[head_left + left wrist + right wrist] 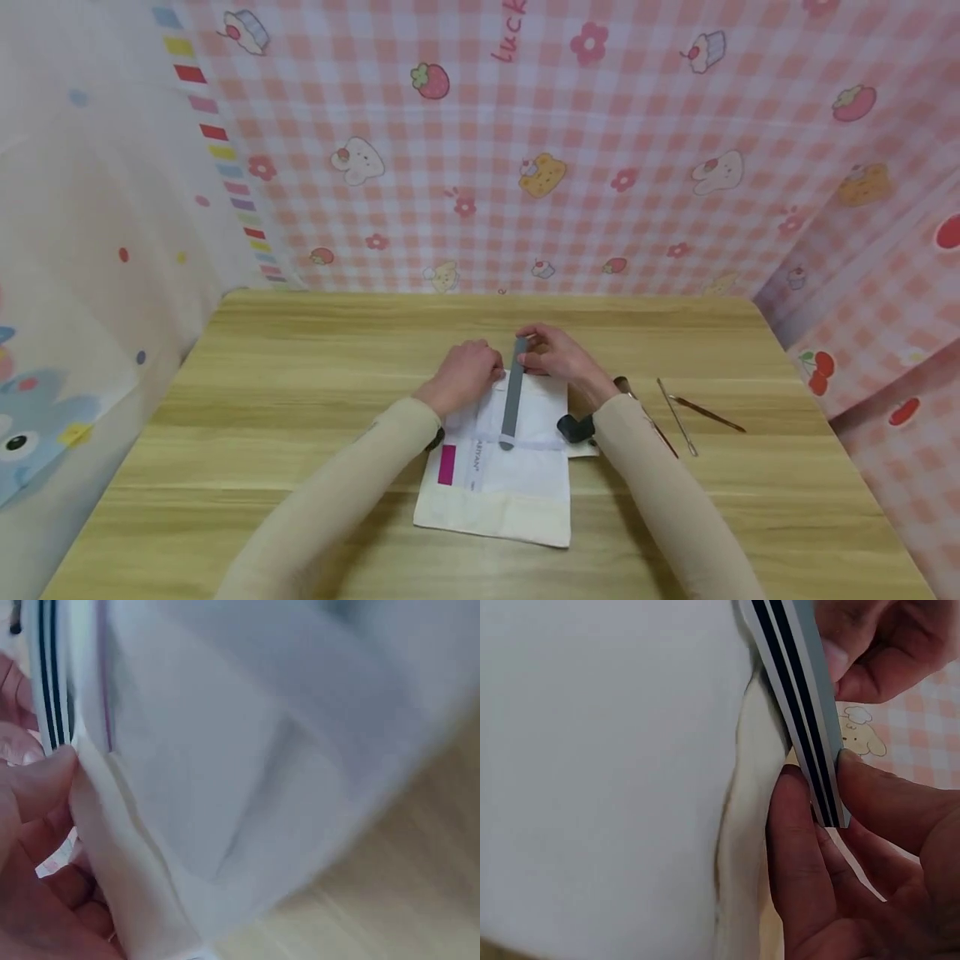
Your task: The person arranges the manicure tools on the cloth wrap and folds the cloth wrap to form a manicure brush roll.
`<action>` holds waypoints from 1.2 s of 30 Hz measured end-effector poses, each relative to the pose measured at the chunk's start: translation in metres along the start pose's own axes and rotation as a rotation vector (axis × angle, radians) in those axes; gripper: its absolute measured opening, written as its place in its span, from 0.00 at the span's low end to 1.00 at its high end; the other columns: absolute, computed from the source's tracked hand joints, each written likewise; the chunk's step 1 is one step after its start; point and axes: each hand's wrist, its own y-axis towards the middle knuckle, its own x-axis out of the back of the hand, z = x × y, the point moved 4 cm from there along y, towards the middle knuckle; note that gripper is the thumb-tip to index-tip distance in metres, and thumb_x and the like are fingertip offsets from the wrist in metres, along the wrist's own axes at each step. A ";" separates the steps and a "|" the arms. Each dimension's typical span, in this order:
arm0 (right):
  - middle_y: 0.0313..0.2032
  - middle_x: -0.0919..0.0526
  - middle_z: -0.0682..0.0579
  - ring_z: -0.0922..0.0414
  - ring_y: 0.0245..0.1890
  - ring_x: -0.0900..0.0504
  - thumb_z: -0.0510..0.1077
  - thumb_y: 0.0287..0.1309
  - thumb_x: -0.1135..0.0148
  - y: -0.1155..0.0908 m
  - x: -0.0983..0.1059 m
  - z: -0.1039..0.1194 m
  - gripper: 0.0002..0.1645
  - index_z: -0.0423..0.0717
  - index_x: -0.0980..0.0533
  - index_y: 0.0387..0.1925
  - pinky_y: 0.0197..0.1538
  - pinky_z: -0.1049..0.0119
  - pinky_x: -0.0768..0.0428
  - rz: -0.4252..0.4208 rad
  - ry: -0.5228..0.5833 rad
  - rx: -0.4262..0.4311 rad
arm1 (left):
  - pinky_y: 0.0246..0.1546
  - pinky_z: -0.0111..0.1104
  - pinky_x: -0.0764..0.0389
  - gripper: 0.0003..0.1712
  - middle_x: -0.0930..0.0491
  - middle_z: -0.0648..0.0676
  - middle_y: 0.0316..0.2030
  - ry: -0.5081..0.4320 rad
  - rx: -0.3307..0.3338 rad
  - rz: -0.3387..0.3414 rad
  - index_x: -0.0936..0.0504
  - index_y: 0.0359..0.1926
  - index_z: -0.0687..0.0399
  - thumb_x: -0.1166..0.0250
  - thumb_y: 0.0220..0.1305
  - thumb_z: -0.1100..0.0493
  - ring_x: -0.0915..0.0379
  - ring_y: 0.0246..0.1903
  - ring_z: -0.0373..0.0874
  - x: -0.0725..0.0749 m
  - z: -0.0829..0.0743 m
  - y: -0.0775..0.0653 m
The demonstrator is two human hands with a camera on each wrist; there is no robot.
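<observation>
A grey nail file (513, 392) with a rounded near end lies lengthwise over a white cloth bag (495, 512). Dark and pale layers show along its edge in the right wrist view. My right hand (551, 354) pinches the file's far end between thumb and fingers, just past the bag's far hem (742, 817). To the left of the file, my left hand (467, 371) grips that same hem, thumb against curled fingers; the left wrist view has the hand (45, 847) at its left edge. The bag bears printed lettering and a magenta patch (447, 465).
A dark-tipped brush (624, 385), a thin metal tool (678, 419) and a brown-handled brush (708, 412) lie to the right of my right forearm. All rest on a wood-grain table (300, 367), with a checked cloth (487, 225) hanging behind it.
</observation>
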 end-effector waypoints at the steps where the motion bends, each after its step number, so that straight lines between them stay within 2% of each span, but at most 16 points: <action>1: 0.54 0.24 0.33 0.47 0.46 0.16 0.31 0.70 0.39 0.001 -0.001 0.001 0.27 0.32 0.31 0.67 0.50 0.59 0.14 -0.003 0.003 0.016 | 0.47 0.44 0.19 0.08 0.15 0.54 0.38 -0.038 0.029 0.010 0.11 0.42 0.57 0.33 0.72 0.57 0.19 0.41 0.50 0.001 0.002 0.002; 5: 0.52 0.24 0.34 0.48 0.44 0.16 0.30 0.69 0.39 0.000 -0.007 0.009 0.26 0.29 0.31 0.66 0.48 0.60 0.14 -0.007 -0.005 0.077 | 0.44 0.40 0.19 0.06 0.14 0.52 0.35 -0.191 0.132 0.032 0.11 0.39 0.57 0.32 0.70 0.59 0.20 0.36 0.45 0.002 0.015 0.003; 9: 0.50 0.23 0.35 0.50 0.42 0.15 0.29 0.69 0.39 -0.001 -0.013 0.012 0.25 0.29 0.31 0.65 0.46 0.61 0.14 0.007 0.004 0.078 | 0.43 0.38 0.19 0.06 0.14 0.51 0.34 -0.255 0.199 0.048 0.11 0.38 0.57 0.32 0.69 0.59 0.21 0.34 0.44 -0.002 0.025 0.002; 13: 0.48 0.23 0.34 0.50 0.39 0.15 0.29 0.69 0.40 -0.003 -0.018 0.010 0.24 0.29 0.31 0.64 0.46 0.59 0.13 0.044 0.034 0.052 | 0.41 0.37 0.20 0.07 0.14 0.51 0.34 -0.300 0.215 0.046 0.11 0.39 0.57 0.32 0.69 0.59 0.22 0.34 0.44 -0.004 0.029 0.003; 17: 0.49 0.24 0.35 0.50 0.41 0.16 0.29 0.68 0.38 -0.005 -0.022 0.007 0.23 0.30 0.29 0.62 0.48 0.58 0.13 0.071 0.031 0.039 | 0.38 0.35 0.22 0.07 0.14 0.52 0.34 -0.344 0.234 0.036 0.11 0.39 0.57 0.32 0.69 0.59 0.23 0.33 0.43 -0.004 0.031 0.003; 28: 0.46 0.15 0.44 0.51 0.44 0.19 0.35 0.64 0.32 -0.010 -0.023 0.006 0.14 0.37 0.19 0.51 0.49 0.59 0.21 0.108 -0.119 0.056 | 0.38 0.34 0.21 0.07 0.13 0.54 0.36 -0.399 0.253 0.048 0.11 0.41 0.59 0.31 0.69 0.60 0.22 0.34 0.44 -0.004 0.034 0.002; 36: 0.43 0.14 0.45 0.55 0.40 0.20 0.37 0.65 0.31 -0.010 -0.023 0.009 0.11 0.35 0.17 0.47 0.45 0.64 0.23 0.147 -0.157 0.086 | 0.38 0.34 0.21 0.07 0.13 0.54 0.37 -0.397 0.262 0.050 0.11 0.42 0.59 0.32 0.69 0.60 0.21 0.35 0.44 -0.004 0.034 0.003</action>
